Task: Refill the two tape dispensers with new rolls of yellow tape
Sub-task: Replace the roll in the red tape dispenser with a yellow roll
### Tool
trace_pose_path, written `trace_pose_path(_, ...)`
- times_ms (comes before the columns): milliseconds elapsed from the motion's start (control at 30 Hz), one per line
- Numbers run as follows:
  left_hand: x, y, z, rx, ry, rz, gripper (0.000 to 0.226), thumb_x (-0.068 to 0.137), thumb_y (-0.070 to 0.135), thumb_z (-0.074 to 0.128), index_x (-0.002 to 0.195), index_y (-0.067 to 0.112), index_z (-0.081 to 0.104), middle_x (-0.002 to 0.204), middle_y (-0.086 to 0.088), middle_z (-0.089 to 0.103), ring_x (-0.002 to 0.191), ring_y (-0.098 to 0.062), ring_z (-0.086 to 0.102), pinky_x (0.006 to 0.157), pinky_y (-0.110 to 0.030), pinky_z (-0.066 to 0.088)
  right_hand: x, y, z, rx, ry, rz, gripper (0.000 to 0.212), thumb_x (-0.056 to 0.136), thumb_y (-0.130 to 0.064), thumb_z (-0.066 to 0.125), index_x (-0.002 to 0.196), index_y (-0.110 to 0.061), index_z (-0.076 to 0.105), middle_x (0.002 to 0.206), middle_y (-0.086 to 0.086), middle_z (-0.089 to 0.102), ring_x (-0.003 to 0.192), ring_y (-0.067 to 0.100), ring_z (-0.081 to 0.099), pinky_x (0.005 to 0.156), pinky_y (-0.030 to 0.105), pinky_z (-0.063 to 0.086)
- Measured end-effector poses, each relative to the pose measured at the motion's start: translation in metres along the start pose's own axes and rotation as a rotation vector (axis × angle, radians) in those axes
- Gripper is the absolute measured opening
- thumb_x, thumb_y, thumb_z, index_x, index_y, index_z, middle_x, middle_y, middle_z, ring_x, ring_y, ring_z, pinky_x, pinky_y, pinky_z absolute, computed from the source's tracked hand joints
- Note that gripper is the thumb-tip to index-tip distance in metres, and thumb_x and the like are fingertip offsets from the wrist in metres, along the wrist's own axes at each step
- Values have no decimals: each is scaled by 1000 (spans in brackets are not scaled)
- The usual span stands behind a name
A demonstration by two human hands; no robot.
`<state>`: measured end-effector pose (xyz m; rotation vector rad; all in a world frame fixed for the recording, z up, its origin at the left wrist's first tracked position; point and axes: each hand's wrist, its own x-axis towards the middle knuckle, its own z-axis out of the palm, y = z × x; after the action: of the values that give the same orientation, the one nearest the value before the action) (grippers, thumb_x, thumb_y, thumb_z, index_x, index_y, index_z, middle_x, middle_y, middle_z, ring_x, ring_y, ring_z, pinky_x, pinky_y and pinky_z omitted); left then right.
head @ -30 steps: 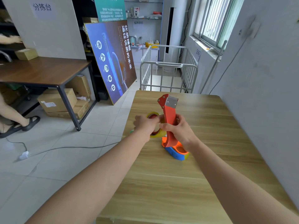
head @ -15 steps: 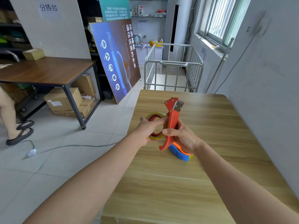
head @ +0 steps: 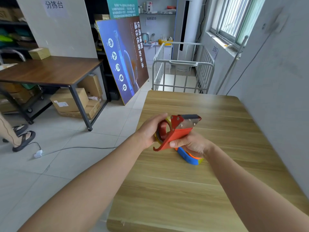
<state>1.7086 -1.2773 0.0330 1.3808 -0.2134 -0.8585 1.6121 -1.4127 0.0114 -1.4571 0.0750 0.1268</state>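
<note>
- Right hand (head: 189, 143) gripped the orange tape dispenser (head: 177, 133); left hand (head: 148, 131) cupped the yellow tape roll (head: 157, 139) against its hub
- Likely seating the roll; the next move called for threading tape toward its blade

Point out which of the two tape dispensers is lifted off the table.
The red tape dispenser, held in the air with a yellow tape roll at its hub. The blue tape dispenser lies on the wooden table.
</note>
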Motion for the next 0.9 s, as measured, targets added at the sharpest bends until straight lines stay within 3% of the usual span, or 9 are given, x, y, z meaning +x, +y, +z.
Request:
trace_pose_path(67,-1,6,-2,33,-45,34,44,78,39,64,114,13,58,96,-6,63,94,-24,57,80,-34,47,-2,0,0,-55,11,-3,49,62,5,72,110,-3,65,108,14,70,106,25,66,97,35,51)
trace_pose_path(167,-4,13,-5,88,-45,75,20,85,21,59,104,17,60,89,-1,60,88,-18,54,82,-33,43,-4,-2,2,-138,46,-13,48,60,8,74,107,0,66,105,17,69,102,25,66,96,37,52)
trace_pose_path(333,-5,19,-10,323,-39,145,26,86,5,55,97,26,67,112,-4,64,114,-22,53,114,-41,30,-4,0,0,-217,94,-24,48,62,22,70,95,-12,72,88,3,76,95,33,69,92,45,53)
trace_pose_path(433,-10,21,-5,527,-1,218,33,88,4,55,119,15,62,129,-7,59,119,-16,52,106,-26,34,1,9,-5,-309,176,-13,43,65,26,66,103,7,63,107,28,69,106,44,64,96,55,49)
trace_pose_path(500,-13,22,-2,602,51,282,34,87,2,56,120,11,62,129,-8,60,119,-15,54,96,-21,37,3,13,-6,-385,236,-7,40,65,22,69,95,-3,61,110,34,66,106,44,64,93,56,50)
trace_pose_path(567,-15,22,3,641,92,334,31,86,2,58,116,10,64,126,-9,62,116,-16,56,93,-21,40,6,18,-8,-480,274,-14,43,64,12,77,98,-9,62,101,21,72,94,31,70,88,48,56)
trace_pose_path(667,-17,19,7,688,136,400,28,83,11,65,110,14,68,126,-5,62,113,-18,58,101,-29,43,3,16,-6,-578,320,-31,45,65,8,79,105,-7,63,86,13,70,75,14,60,75,29,52)
trace_pose_path(767,-18,18,10,741,166,477,27,76,19,73,103,15,71,115,0,64,105,-18,59,96,-31,46,2,10,-2,-643,341,-51,43,66,9,77,90,-23,62,74,-6,63,69,8,55,65,15,45)
trace_pose_path(900,-19,19,13,870,182,572,11,74,12,74,83,8,71,78,9,58,76,-8,54,75,-24,44,1,9,0,-666,369,-55,55,64,11,77,75,-37,52,69,-12,58,70,13,56,70,25,46)
